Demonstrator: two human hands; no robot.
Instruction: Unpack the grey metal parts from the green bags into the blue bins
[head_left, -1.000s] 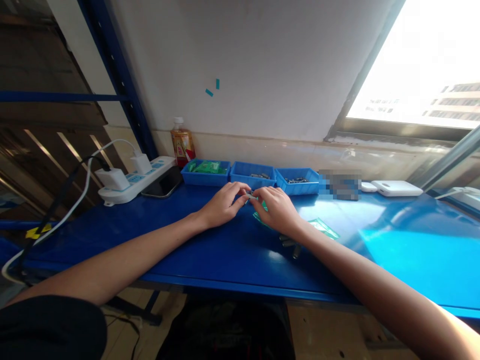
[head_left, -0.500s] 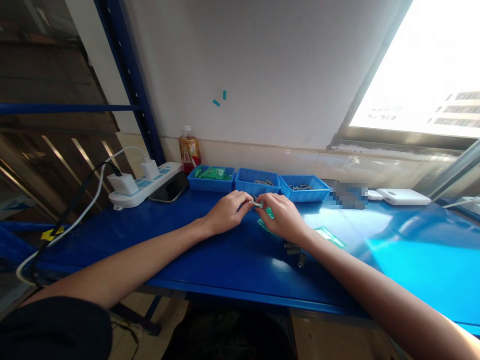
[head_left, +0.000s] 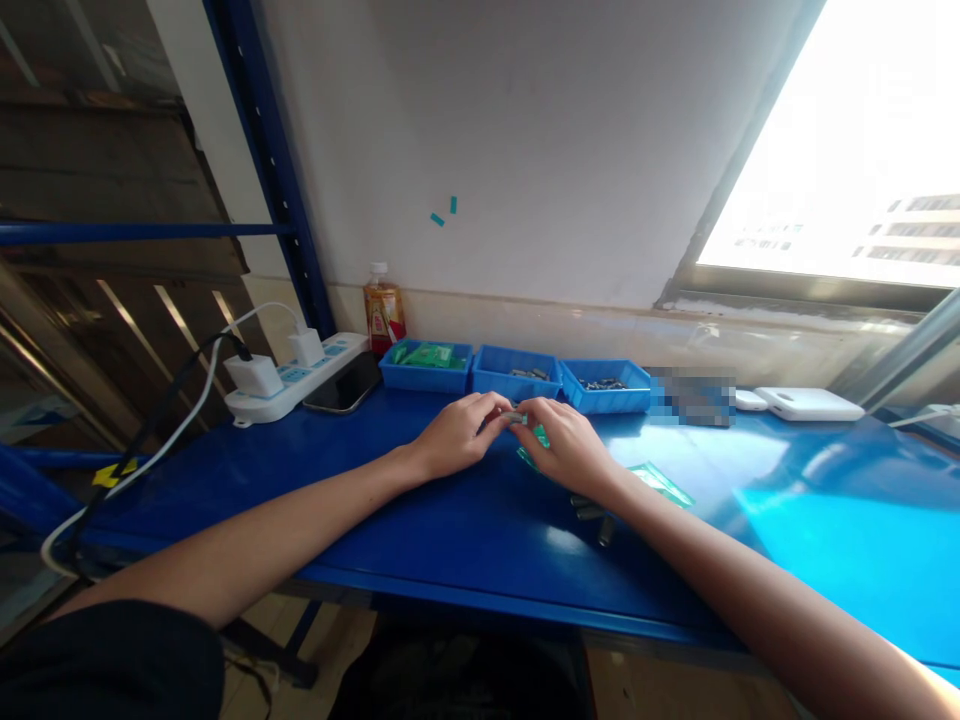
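Between the fingertips of both hands is a small pale metal cylinder (head_left: 514, 417), partly covered by the fingers. My left hand (head_left: 459, 436) pinches its left end, and my right hand (head_left: 564, 442) pinches the right end. Beneath the right hand lies a green plastic packet (head_left: 531, 458), mostly hidden. Several dark metal cylinders (head_left: 604, 530) lie on the blue table (head_left: 450, 530) near the right wrist. A second green-edged clear packet (head_left: 661, 484) rests just beyond the right forearm.
Along the wall stand three blue bins: one with green packets (head_left: 429, 356), one with metal cylinders (head_left: 531, 374), one with small metal parts (head_left: 603, 384). A power strip (head_left: 300, 378), a phone (head_left: 343, 386) and a drink bottle (head_left: 385, 312) sit left; white devices (head_left: 810, 403) lie right.
The view has shifted slightly, so the scene sits a little lower. Both hands keep their pinch on the small cylinder, which appears turned a little between the fingers.
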